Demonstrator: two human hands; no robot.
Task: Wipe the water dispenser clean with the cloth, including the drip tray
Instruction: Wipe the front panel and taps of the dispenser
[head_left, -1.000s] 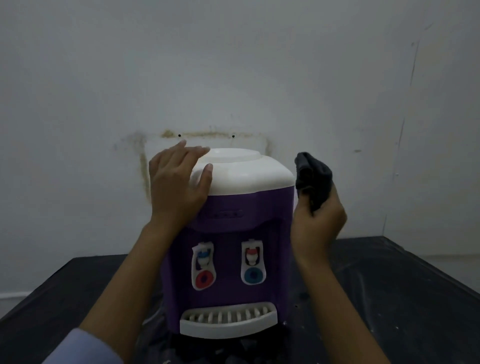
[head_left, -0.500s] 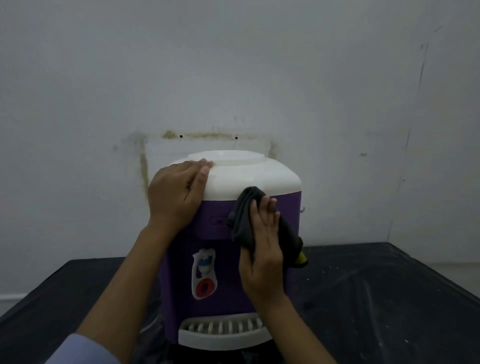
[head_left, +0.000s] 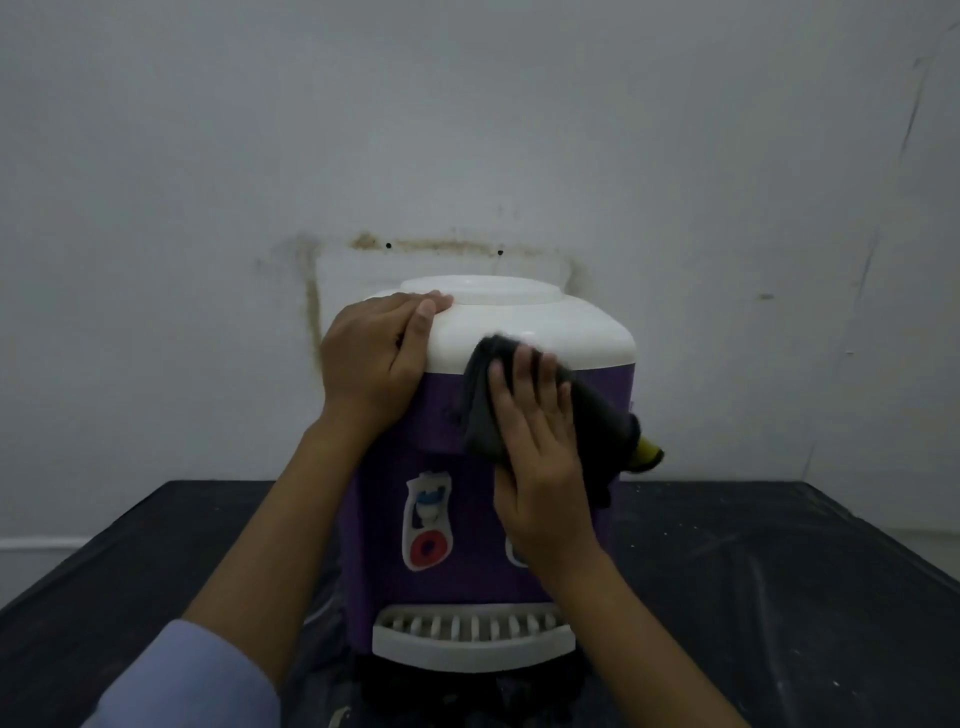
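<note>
A stained white wall (head_left: 467, 130) backs a black-covered table (head_left: 779, 571) on which a purple water dispenser (head_left: 384, 519) with a white top (head_left: 545, 322) stands, centred and upright. The left hand (head_left: 371, 364) lies flat over the top's near-left corner, fingers spread rather than gripping, apparently bracing the unit against the push of wiping. The right hand (head_left: 540, 457) presses a dark cloth (head_left: 483, 410), open-palmed, against the upper front panel, where purple meets white. Below, the red tap (head_left: 427, 519) is clear of the hands, and the white slotted drip tray (head_left: 472, 636) looks not yet reached.
</note>
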